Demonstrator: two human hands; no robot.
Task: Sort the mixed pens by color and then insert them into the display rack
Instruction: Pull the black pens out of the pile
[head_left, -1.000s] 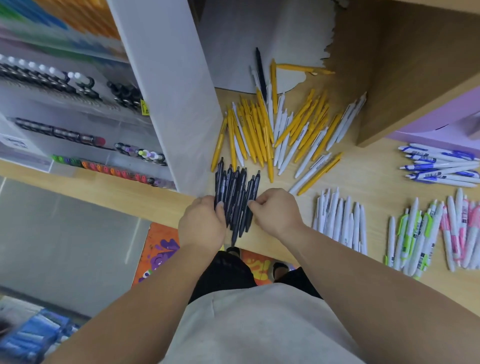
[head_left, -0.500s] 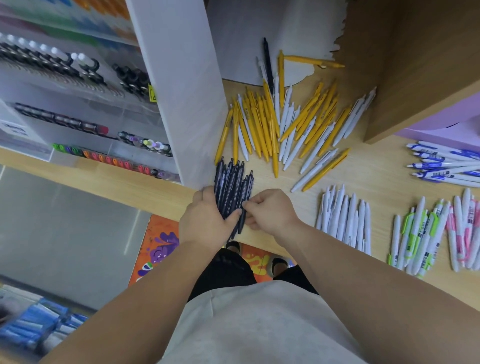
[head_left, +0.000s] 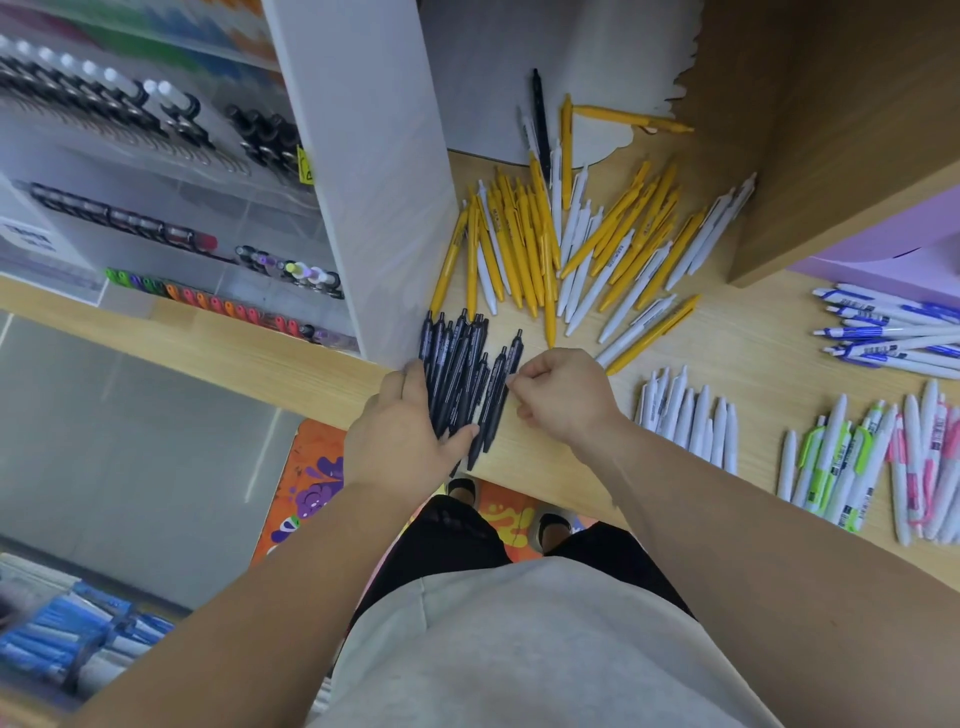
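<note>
Black pens (head_left: 457, 374) in play, bundled on the counter (head_left: 727, 364) right at its front edge, just beside the white panel (head_left: 374, 182). Their long axis runs away from the person, far ends fanning a little to the right, near ends reaching the edge.

The left grip (head_left: 402, 431) has them cradled: fingers down the bundle's left flank, thumb hooked across the near ends. The right grip (head_left: 563, 400) comes in from the opposite side, fingers curled, tips against the outermost pen on the right, which looks pinched more than pushed. So the bundle sits squarely between the two, each touching it.

Here's what the next move hangs on: the display rack (head_left: 156, 218) lies off to the left, beyond that panel, so the left grip is the nearer one to carry. The fan probably wants squeezing parallel first, right side pressing leftward.

Sorting looks unfinished: yellow and white pens (head_left: 561, 244) are mixed at the back, with a black one among them.
</note>
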